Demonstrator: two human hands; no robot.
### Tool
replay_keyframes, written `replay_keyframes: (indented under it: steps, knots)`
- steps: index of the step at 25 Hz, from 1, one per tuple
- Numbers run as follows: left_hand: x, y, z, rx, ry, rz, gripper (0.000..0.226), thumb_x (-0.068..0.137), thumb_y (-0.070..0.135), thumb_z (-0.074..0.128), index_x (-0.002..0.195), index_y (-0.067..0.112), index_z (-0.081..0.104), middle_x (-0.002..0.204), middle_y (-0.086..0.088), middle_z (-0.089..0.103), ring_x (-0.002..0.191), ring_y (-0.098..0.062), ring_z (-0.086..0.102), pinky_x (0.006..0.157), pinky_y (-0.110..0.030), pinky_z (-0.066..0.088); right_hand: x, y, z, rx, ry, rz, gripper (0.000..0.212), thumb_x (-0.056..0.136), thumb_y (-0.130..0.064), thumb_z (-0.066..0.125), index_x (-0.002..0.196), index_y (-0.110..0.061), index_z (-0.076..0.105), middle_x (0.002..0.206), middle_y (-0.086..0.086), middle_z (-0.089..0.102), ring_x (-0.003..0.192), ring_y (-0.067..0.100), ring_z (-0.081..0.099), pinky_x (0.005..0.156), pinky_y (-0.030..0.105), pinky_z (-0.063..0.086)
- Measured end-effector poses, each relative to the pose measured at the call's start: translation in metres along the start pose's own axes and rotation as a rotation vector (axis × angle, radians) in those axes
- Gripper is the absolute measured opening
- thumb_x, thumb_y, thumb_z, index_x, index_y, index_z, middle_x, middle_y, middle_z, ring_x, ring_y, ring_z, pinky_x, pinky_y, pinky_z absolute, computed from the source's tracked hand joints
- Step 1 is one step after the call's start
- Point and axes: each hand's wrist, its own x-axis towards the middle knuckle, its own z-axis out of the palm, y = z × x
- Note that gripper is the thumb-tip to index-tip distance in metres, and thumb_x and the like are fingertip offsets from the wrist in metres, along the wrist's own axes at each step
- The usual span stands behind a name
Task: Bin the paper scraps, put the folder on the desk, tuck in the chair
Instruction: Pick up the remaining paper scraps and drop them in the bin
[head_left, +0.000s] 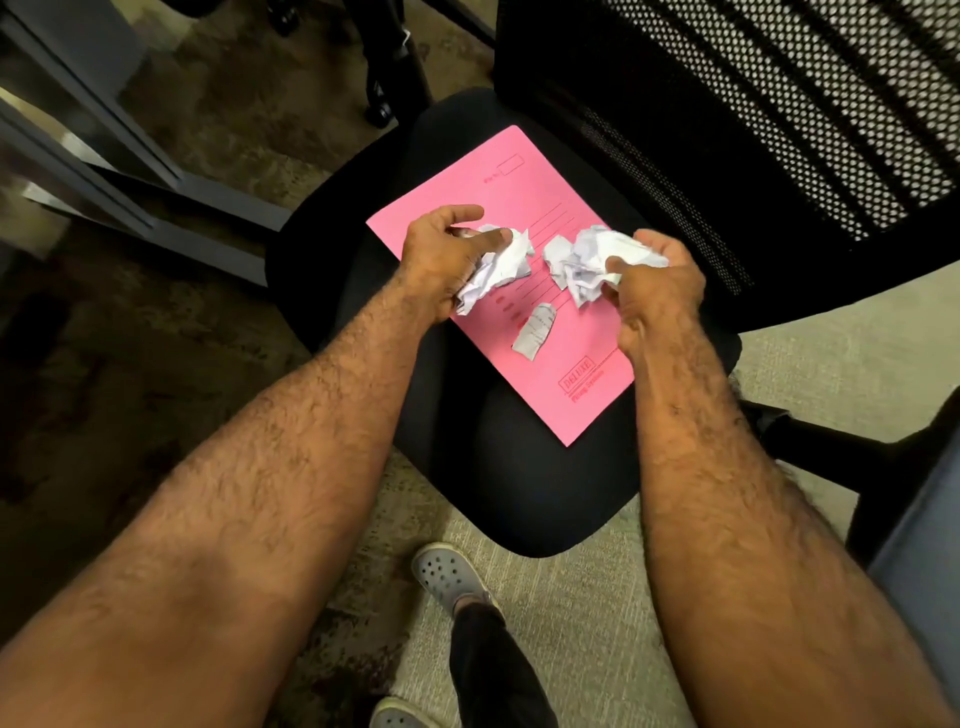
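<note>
Left hand (441, 260) clutching crumpled scraps (498, 270), right hand (660, 283) clutching paper wad (587, 260), above pink folder (561, 374)

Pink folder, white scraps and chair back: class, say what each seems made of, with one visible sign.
Pink folder: probably thin matte card; it lies flat and carries printed lines and a stamp.
White scraps: thin paper, sharply crumpled in both hands, one loose piece curled.
Chair back: black mesh, likely synthetic; light shows through regular holes.
</note>
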Motion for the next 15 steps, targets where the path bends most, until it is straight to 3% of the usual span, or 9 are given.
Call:
replay_keyframes:
  steps: [7, 11, 15]
  knots:
    - [-0.023, 0.015, -0.021, -0.225, -0.012, -0.034, 0.036, 0.071, 0.003, 0.082, 0.103, 0.007, 0.067, 0.092, -0.021, 0.069, 0.061, -0.021, 0.070, 0.052, -0.027, 0.055, -0.025, -0.022, 0.014, 0.206, -0.173, 0.004, 0.023, 0.081, 0.007, 0.066, 0.088, -0.014, 0.061, 0.090, 0.010, 0.068, 0.068, 0.016, 0.068, 0.058, 0.025, 0.055]
    - [-0.049, 0.023, -0.052, -0.455, -0.002, -0.032, 0.017, 0.077, 0.004, 0.075, 0.093, 0.004, 0.069, 0.072, -0.008, 0.074, 0.061, -0.018, 0.069, 0.051, -0.024, 0.055, -0.064, -0.014, 0.043, 0.296, -0.369, 0.070, 0.025, 0.081, 0.007, 0.068, 0.091, -0.014, 0.060, 0.105, 0.014, 0.068, 0.075, 0.020, 0.068, 0.064, 0.030, 0.057]
    - [-0.093, 0.010, -0.107, -0.617, 0.107, 0.024, 0.007, 0.082, 0.002, 0.067, 0.079, 0.007, 0.070, 0.068, -0.006, 0.074, 0.061, -0.015, 0.070, 0.053, -0.021, 0.055, -0.129, 0.004, 0.081, 0.276, -0.547, 0.026, 0.028, 0.083, 0.013, 0.063, 0.091, -0.012, 0.055, 0.100, 0.013, 0.063, 0.081, 0.023, 0.064, 0.063, 0.030, 0.057]
